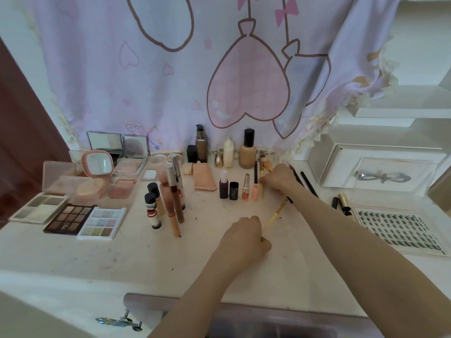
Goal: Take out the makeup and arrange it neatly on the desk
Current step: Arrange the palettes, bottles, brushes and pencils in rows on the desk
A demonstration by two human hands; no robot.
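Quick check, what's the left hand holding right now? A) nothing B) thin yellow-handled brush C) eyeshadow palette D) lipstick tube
B: the left hand is curled round the lower end of a thin yellow-handled brush that angles up toward the right hand.

Bare desk (122,259) front-left (palettes (70,219) behind)

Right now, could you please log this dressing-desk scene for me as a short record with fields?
surface: white desk, pink heart-print curtain behind
left hand: grips a yellow-handled makeup brush
right hand: grips dark pencils beside more brushes
left side: three eyeshadow palettes, blush compacts
centre: standing lip gloss tubes
back row: foundation bottles
right side: false lash card
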